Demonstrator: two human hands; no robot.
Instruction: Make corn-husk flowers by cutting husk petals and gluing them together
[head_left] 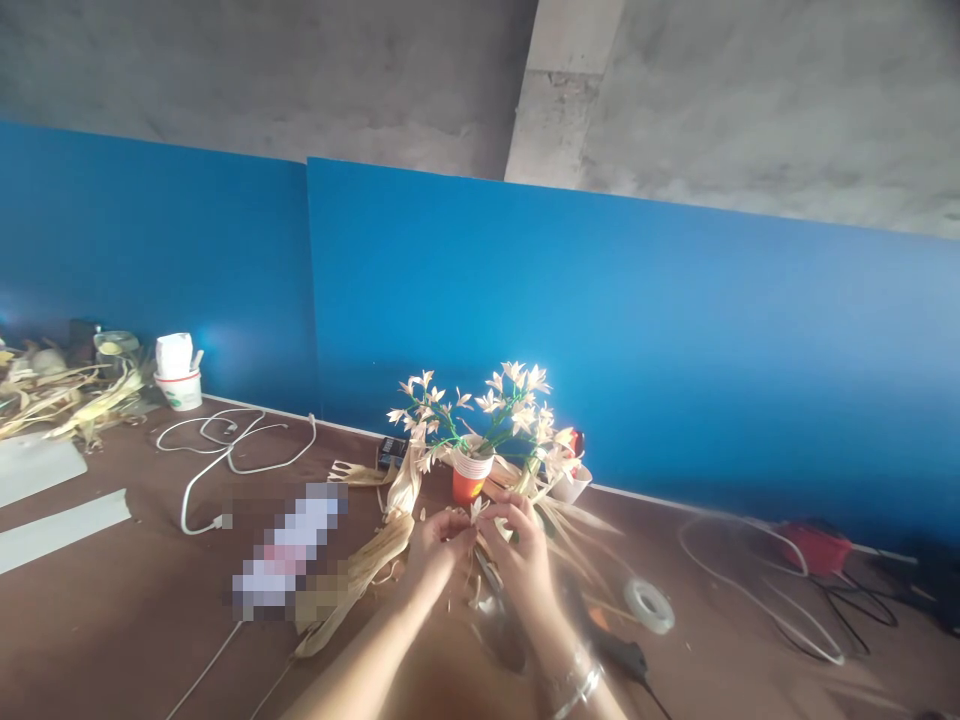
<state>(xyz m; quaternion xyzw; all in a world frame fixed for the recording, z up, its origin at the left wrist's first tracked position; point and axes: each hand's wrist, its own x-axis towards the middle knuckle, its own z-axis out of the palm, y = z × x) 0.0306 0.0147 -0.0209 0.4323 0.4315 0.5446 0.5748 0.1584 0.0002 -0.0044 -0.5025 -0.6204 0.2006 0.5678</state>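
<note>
Both my hands meet above the brown table, fingertips pinched together. Between them sits a small pale flower (476, 508) that looks made of corn husk. My left hand (441, 535) is closed on its left side, and my right hand (519, 535) is closed on its right; its lower part is hidden by the fingers. Just behind stands an orange and white paper cup (469, 478) holding green-stemmed sprays of similar husk flowers (517, 400). Dried corn husks (367, 560) lie to the left of my left hand. A dark, blurred tool lies under my right wrist.
A roll of clear tape (649, 606) lies on the right, beyond it a red object (817, 547) with cables. On the left are a white charging cable (225, 452), a white cup (178, 388), husk piles (82, 395) and white strips (64, 530). A blue partition (600, 330) stands behind.
</note>
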